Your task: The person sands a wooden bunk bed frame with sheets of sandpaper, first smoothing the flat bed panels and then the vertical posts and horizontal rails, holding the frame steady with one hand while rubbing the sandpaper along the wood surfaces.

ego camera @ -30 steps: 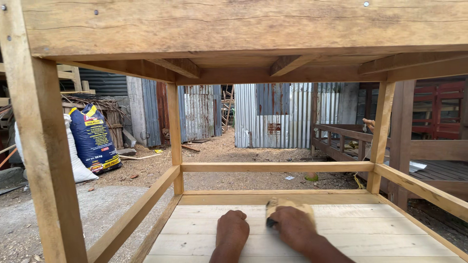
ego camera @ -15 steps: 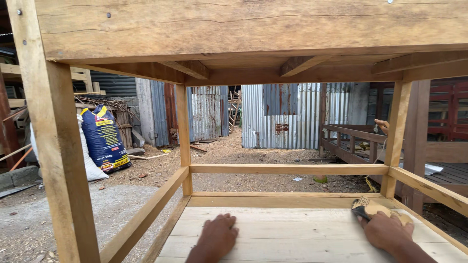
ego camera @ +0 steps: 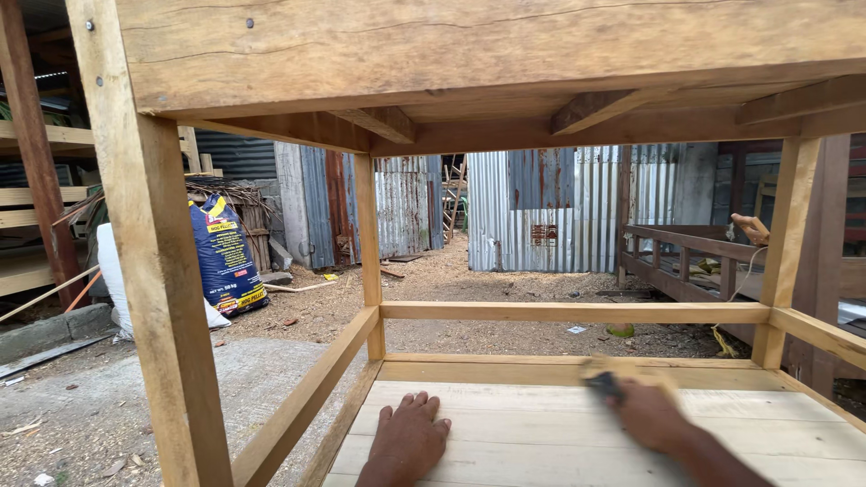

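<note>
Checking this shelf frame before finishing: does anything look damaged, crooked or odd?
Nothing stands out. The frame looks square, the shelf boards lie flat, the left hand rests flat on them, and the right hand grips a blurred block.

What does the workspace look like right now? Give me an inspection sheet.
Surface: pale plank shelf inside a bare wooden frame.
Job's things: sanding block, blurred, on the shelf near the back rail.
Clutter: blue sack and white sack outside; debris on the dirt.
Hands: left hand flat on the shelf; right hand on the block.
Cables: thin cord near the right post; nothing else seen.
Surroundings: corrugated metal fence, stacked timber at left, open yard.
</note>
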